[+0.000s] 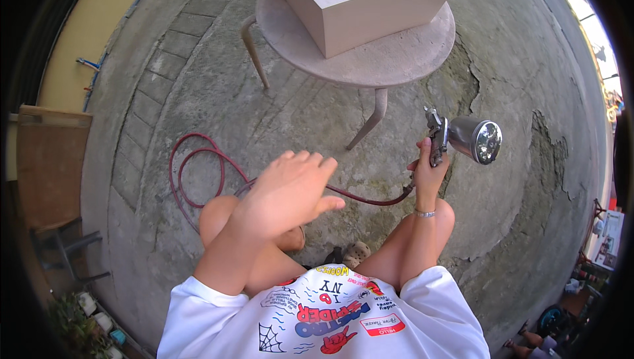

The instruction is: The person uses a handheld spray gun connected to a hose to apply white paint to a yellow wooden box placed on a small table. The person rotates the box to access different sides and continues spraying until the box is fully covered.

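My right hand (432, 169) is closed round the handle of a metal spray gun (434, 136), held out over the ground to the right. A shiny round paint cup (474, 140) juts from the gun's right side. From the handle's lower end a dark red hose (370, 199) runs left behind my left hand. My left hand (290, 191) hangs above my left knee, back up, with its fingers stretched and its thumb apart; nothing is in it. Ahead, a pale box-shaped frame (380, 22) with an opening in its top rests on a round table (290, 45).
Table legs (370, 121) slant down to the cracked concrete floor (515, 227). Loops of hose (175, 167) lie on the ground at the left. A brown board (53, 167) stands at the left edge, above a dark metal stand (69, 247). Potted plants (72, 323) sit at the lower left.
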A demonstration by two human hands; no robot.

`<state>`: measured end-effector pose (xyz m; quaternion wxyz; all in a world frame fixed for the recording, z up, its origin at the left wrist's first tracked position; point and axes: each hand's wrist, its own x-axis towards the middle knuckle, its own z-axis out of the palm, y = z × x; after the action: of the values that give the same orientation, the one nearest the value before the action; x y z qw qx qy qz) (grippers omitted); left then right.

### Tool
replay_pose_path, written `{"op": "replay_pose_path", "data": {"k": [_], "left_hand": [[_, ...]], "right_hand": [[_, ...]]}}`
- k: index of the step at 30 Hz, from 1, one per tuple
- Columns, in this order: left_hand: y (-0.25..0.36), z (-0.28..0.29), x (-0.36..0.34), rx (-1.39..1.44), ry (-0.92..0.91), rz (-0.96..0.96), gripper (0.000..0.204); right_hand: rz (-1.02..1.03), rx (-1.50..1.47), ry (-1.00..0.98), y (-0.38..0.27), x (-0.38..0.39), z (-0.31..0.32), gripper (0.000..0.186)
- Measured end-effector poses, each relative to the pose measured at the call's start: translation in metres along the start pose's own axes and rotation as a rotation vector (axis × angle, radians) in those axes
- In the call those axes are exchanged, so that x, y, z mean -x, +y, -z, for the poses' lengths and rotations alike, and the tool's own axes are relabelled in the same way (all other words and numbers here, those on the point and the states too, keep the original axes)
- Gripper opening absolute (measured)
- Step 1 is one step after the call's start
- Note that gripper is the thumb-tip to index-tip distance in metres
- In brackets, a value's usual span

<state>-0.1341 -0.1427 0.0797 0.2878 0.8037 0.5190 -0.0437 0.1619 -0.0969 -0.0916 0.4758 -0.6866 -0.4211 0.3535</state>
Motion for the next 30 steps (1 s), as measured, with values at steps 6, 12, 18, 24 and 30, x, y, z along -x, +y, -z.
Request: {"op": "replay_pose_path", "data": {"k": [6, 12, 18, 24, 30], "left_hand": [[-0.027, 0.006, -0.002, 0.01, 0.064, 0.058, 0.058], [-0.019, 0.009, -0.003, -0.021, 0.025, 0.063, 0.058], [0.008, -0.001, -0.008, 0.04, 0.008, -0.15, 0.05], [0.006, -0.014, -0.036, 0.018, -0.194, -0.062, 0.056], [-0.04, -0.042, -0.047, 0.324, -0.356, 0.128, 0.041]], "right_hand": [[-0.039, -0.087, 0.009, -0.007, -0.002, -0.015, 0.034], [-0.031, 0.009, -0.032, -0.001, -0.005, -0.008, 0.032], [-0.038, 0.089, -0.071, -0.013, 0.009, -0.01, 0.034], [-0.174, 0.203, -0.107, -0.02, 0.052, -0.006, 0.039], [-0.181, 0.289, -0.135, -0.032, 0.123, 0.018, 0.056]]}}
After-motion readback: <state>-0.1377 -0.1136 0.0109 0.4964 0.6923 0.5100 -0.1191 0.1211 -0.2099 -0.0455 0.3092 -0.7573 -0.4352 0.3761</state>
